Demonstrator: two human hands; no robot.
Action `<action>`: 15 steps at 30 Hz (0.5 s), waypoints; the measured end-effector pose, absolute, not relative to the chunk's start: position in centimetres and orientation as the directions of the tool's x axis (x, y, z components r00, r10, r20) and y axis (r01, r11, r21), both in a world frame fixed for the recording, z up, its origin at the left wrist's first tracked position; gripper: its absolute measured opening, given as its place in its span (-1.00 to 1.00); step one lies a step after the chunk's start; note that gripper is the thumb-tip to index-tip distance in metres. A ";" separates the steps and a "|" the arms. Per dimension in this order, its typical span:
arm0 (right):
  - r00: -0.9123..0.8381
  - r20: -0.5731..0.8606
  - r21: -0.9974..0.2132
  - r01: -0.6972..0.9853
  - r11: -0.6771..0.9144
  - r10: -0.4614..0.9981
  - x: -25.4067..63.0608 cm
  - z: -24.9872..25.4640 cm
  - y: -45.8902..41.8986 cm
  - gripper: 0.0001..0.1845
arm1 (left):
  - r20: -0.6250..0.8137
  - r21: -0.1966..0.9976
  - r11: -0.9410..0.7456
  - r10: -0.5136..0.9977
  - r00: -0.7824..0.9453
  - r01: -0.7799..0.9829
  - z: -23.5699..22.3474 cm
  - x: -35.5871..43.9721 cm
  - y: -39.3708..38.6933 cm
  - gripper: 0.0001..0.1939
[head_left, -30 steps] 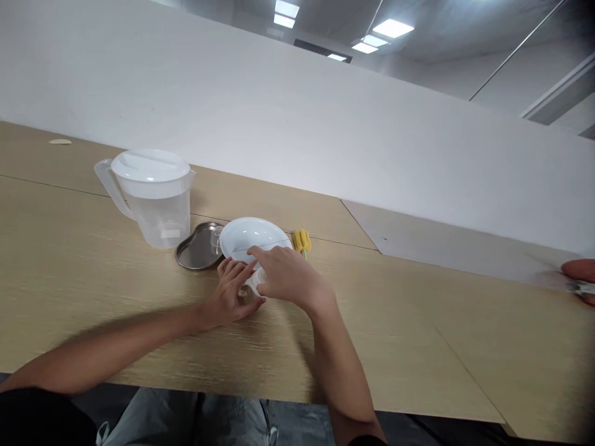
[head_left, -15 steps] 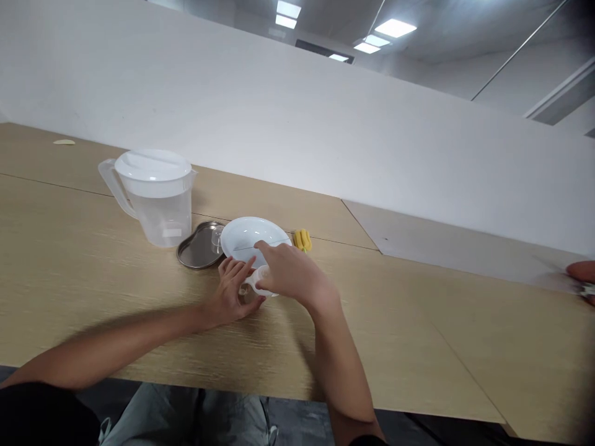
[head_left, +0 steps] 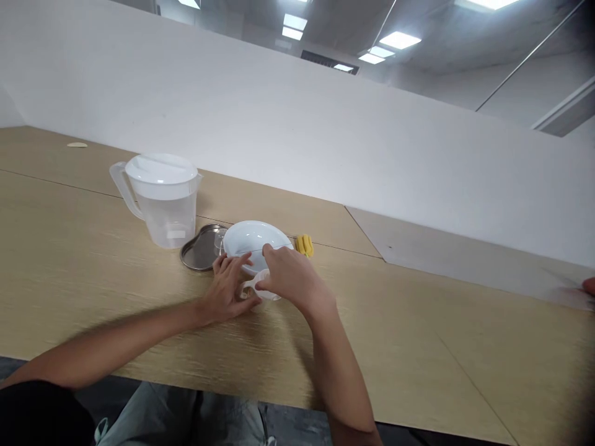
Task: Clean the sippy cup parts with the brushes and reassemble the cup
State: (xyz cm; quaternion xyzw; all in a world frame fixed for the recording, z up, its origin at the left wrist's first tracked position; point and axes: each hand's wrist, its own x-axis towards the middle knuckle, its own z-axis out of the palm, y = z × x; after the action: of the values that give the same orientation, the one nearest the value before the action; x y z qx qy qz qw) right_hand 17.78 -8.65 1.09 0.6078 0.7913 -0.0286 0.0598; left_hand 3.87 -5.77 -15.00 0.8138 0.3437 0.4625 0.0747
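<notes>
My right hand (head_left: 295, 279) is closed at the edge of a small white plastic piece with a looped handle (head_left: 251, 285), thumb against it and index finger bent over the white bowl's near rim. My left hand (head_left: 227, 290) curves around the handle side, fingers and thumb apart; a gap shows between them. Something pale and small sits below the handle, too unclear to name. Just behind both hands is the shiny white bowl (head_left: 255, 234), with a thin line across its inside. A kidney-shaped metal tray (head_left: 199, 251) lies to the left, bearing a small clear cup (head_left: 220, 240).
A lidded clear pitcher (head_left: 167, 214) stands behind the tray. Yellow folded-looking objects (head_left: 305, 245) lie right of the bowl. A pale flat piece (head_left: 77, 145) rests at the far left. A white partition (head_left: 297, 136) borders the wooden table (head_left: 395, 334). Another person's hand shows at the right edge.
My left hand has drawn back slightly left, its thumb and fingers loosening from the white piece. My right hand stays on it. The view has shifted a little.
</notes>
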 end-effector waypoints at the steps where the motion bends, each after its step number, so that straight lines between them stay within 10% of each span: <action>1: -0.252 -0.129 0.021 0.966 0.257 0.959 17.9 1.2 -8.7 -0.56 | 0.725 0.431 -0.748 0.620 0.300 0.505 -14.7 3.3 -5.2 -0.27; 7: -0.286 -0.031 -0.121 0.952 0.281 0.958 19.4 1.9 -9.5 -0.44 | 0.650 0.576 -0.436 0.757 -0.064 0.692 -14.0 -0.8 0.2 -0.55; 15: -0.282 0.003 -0.159 0.947 0.279 0.959 20.8 2.0 -9.7 -0.53 | 0.545 0.243 -0.456 0.794 0.269 0.856 -15.2 -2.3 1.7 -0.60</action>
State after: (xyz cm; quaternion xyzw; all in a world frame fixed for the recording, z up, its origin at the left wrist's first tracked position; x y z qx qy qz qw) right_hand 20.79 -9.66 2.04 0.5972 0.7981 -0.0630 -0.0490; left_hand -2.27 1.66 -15.19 0.7949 0.5189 0.3103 -0.0500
